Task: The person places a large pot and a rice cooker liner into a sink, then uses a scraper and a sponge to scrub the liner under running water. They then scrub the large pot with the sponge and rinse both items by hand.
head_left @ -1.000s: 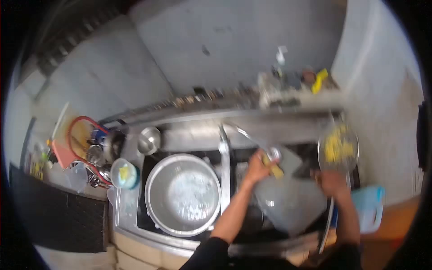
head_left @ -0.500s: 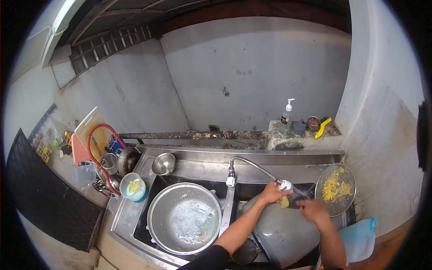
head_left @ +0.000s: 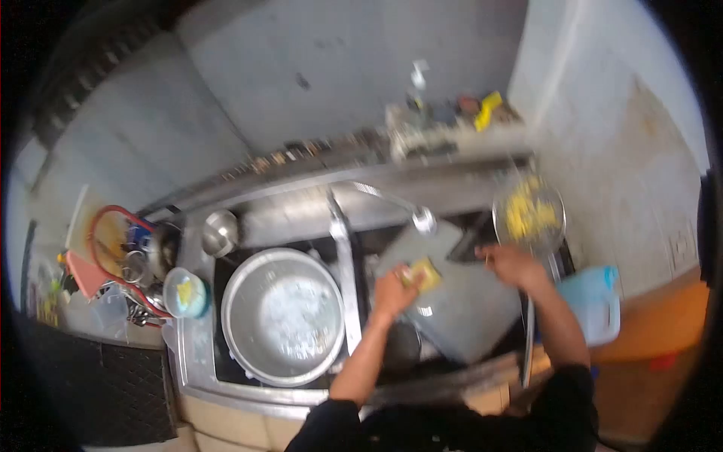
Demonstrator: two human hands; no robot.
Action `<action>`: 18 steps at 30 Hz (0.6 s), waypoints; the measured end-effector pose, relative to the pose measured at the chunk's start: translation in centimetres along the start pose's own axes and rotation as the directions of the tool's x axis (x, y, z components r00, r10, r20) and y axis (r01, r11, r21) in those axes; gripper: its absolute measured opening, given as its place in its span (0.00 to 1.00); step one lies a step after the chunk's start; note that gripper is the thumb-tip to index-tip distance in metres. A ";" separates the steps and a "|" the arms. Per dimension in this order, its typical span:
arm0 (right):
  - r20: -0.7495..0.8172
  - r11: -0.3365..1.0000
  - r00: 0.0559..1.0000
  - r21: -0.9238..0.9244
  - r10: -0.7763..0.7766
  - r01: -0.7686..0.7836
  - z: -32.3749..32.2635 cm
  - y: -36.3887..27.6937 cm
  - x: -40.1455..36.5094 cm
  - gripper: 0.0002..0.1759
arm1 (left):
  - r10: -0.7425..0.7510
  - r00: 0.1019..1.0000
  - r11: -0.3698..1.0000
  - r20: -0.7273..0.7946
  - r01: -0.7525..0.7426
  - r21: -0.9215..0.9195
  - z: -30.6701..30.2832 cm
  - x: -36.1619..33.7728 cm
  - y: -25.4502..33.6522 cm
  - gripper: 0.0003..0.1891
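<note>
My left hand [head_left: 397, 292] is closed on a yellow sponge [head_left: 425, 276] above a large grey board-like item [head_left: 471, 309] lying over the right sink basin. To its right, my right hand [head_left: 506, 264] grips the handle of a dark-bladed knife [head_left: 468, 246], whose blade points left. The white faucet head [head_left: 424, 221] hangs just above the sponge, touched by neither hand. Motion blur softens the blade's outline. Beyond my right hand, a round strainer [head_left: 529, 215] holds yellow scraps.
A big metal pot [head_left: 282, 316] sits in the left basin, with a small steel bowl [head_left: 220, 233] behind it. At left are a tub with a sponge [head_left: 185, 293] and a dish rack [head_left: 135, 256]. A bluish jug [head_left: 591, 305] stands at right.
The view has tilted down and turned. My left hand has let go of the faucet head and moved down-left with the sponge. My right hand still holds the knife.
</note>
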State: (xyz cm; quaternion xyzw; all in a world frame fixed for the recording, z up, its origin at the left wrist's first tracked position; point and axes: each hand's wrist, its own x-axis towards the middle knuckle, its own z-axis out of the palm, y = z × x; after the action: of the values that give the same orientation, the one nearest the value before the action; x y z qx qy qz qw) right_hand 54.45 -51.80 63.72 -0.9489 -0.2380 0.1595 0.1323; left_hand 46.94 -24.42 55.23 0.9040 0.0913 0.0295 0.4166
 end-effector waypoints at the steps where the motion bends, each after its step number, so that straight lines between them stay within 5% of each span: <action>1: 0.029 0.997 0.996 0.001 0.080 -0.080 -1.9 -1.5 -2.1 0.19 | 0.016 1.000 0.999 -0.003 -0.016 -0.043 0.2 -0.6 -0.9 0.26; 4: 0.070 0.979 0.979 -0.088 0.191 -0.184 -4.5 -2.6 -6.8 0.20 | 0.068 0.990 0.983 -0.126 -0.088 -0.164 1.9 -2.3 -4.4 0.23; 6: 0.068 0.982 0.980 -0.049 0.188 -0.185 -2.1 -0.1 -7.3 0.20 | -0.115 0.945 0.979 -0.306 0.055 -0.198 4.7 -3.6 -6.9 0.23; 8: -0.198 0.966 0.980 0.246 -0.029 0.079 0.4 1.1 -6.1 0.21 | -0.408 0.908 0.737 -0.091 0.269 -0.620 6.1 -4.9 -7.0 0.24; 10: -0.147 0.970 0.989 0.242 -0.004 0.039 0.0 0.6 -6.1 0.21 | -0.515 0.857 0.394 0.026 0.264 -0.880 7.6 -5.2 -6.9 0.23; 11: -0.106 0.971 0.994 0.238 0.000 0.025 -0.3 0.3 -6.2 0.21 | -0.516 0.856 0.385 0.039 0.273 -0.882 8.1 -5.2 -6.9 0.23; 13: -0.028 0.976 0.996 0.204 0.084 -0.077 -1.4 0.0 -9.0 0.21 | -0.608 0.772 0.140 0.187 0.336 -0.932 7.7 -5.5 -6.6 0.21; 16: 0.008 0.980 0.986 0.107 0.165 -0.165 -0.6 -2.6 -10.0 0.22 | -0.498 0.785 -0.086 0.369 0.378 -0.922 7.5 -5.7 -6.1 0.23; 18: 0.003 0.976 0.978 0.068 0.206 -0.206 -0.4 -6.0 -8.8 0.22 | -0.392 0.800 -0.203 0.454 0.405 -0.891 7.0 -5.7 -4.6 0.32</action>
State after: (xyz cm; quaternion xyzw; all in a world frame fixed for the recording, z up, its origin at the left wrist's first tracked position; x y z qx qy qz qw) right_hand 44.83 -51.12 68.18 -0.9638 -0.1325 0.1784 0.1475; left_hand 41.62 -27.80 47.37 0.2466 0.3203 -0.0527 0.9131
